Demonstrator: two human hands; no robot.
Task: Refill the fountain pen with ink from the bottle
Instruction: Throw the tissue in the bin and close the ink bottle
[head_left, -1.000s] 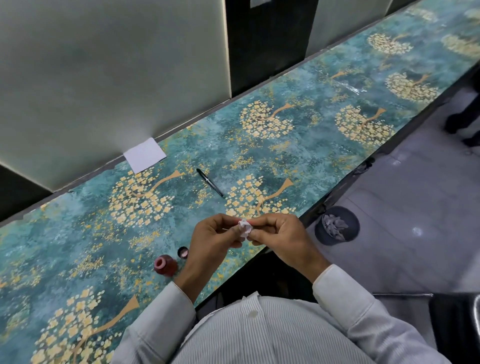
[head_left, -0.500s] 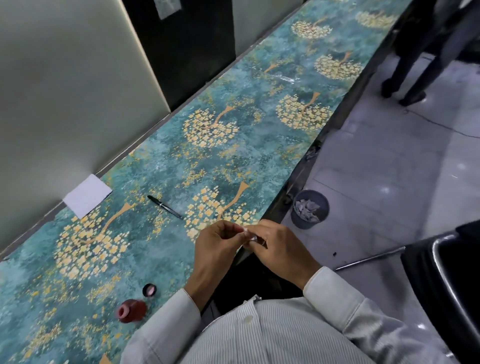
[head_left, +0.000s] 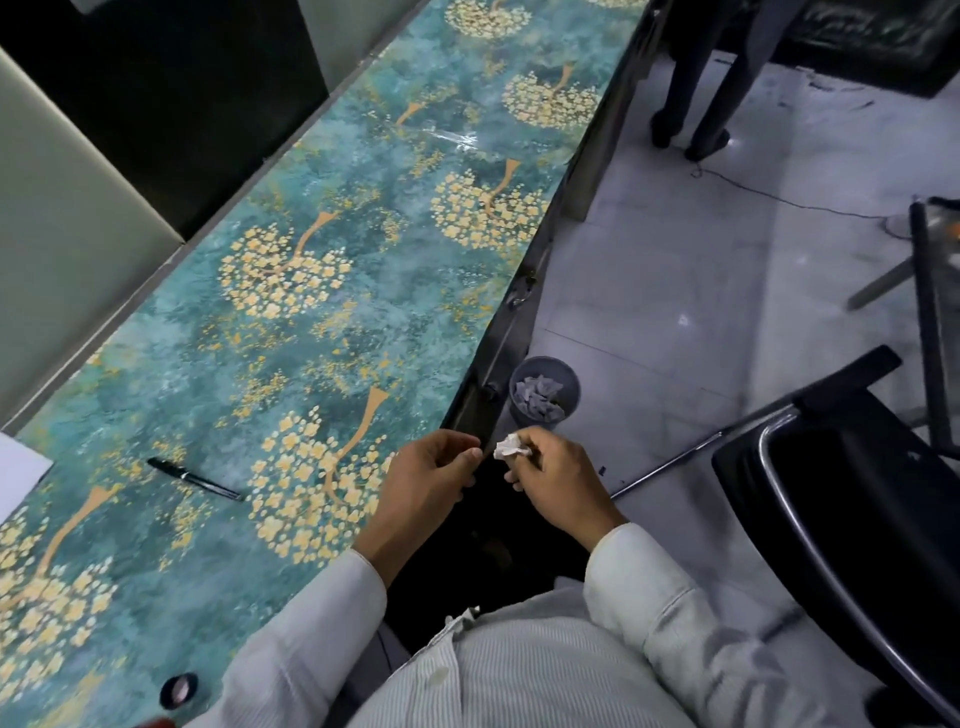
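The black fountain pen (head_left: 195, 478) lies capped on the teal, gold-flowered table (head_left: 332, 322), left of my hands. My right hand (head_left: 550, 480) pinches a crumpled white tissue (head_left: 509, 447) just past the table's front edge. My left hand (head_left: 426, 478) hovers over that edge with fingers curled and nothing in it, a small gap apart from the tissue. The round bottle cap (head_left: 179, 690) rests at the bottom left. A sliver of the red ink bottle (head_left: 156, 723) shows at the bottom edge, mostly cut off.
A grey waste bin (head_left: 544, 391) with crumpled paper stands on the floor beyond my right hand. A white paper sheet (head_left: 18, 473) lies at the left edge. A black chair (head_left: 852, 499) is on the right. A person's legs (head_left: 696, 104) stand at the far right.
The view has swung right. My hands have come apart: the right one took the tissue away from the left and moved off the table toward the bin.
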